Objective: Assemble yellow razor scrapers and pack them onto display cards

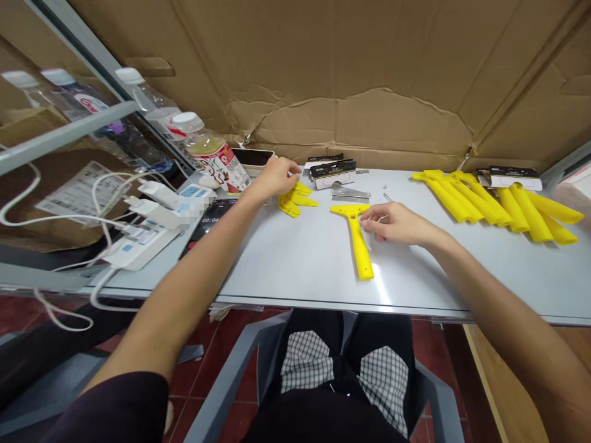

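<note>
A yellow plastic scraper handle (359, 246), T-shaped with a wide head, lies on the white table in front of me. My right hand (392, 223) rests just right of its neck, fingers loosely bent and fingertips close to it; I cannot tell whether they touch. To the left, my left hand (279, 177) reaches over a small pile of flat yellow plastic pieces (295, 200). Its fingers are curled together at the pile's far edge, and what they hold, if anything, is hidden. Flat metal blades (351, 194) lie beyond the handle.
Several yellow handles (466, 197) lie in a row at right, beside a black-and-white box (514, 178). Similar small boxes (333, 173) stand at the back. At left are a drink bottle (219, 160), a phone (207, 218) and a power strip (148, 237) with white cables.
</note>
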A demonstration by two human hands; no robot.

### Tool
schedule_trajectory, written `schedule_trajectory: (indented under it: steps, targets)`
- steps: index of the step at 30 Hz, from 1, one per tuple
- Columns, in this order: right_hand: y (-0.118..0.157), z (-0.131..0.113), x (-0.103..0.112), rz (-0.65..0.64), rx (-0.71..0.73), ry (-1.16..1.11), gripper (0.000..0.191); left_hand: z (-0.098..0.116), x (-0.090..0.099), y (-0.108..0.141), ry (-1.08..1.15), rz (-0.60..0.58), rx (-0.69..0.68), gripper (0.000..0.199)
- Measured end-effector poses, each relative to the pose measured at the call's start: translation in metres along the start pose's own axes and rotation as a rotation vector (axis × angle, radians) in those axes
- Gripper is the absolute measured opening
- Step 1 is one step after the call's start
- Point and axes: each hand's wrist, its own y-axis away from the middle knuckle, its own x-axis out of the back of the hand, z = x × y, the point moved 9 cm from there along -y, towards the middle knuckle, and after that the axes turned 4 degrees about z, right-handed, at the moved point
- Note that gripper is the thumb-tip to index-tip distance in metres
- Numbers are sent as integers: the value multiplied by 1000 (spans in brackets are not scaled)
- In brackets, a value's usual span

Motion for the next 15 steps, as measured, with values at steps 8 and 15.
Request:
schedule_trajectory:
  steps: [8,15]
  targets:
    - [-2,-1,35,296,134,313,24,-12,-24,1,77,-63,-79,13]
    - [-55,-3,39,307,106,660,41,1,-21,13,-2,-92,-109,11]
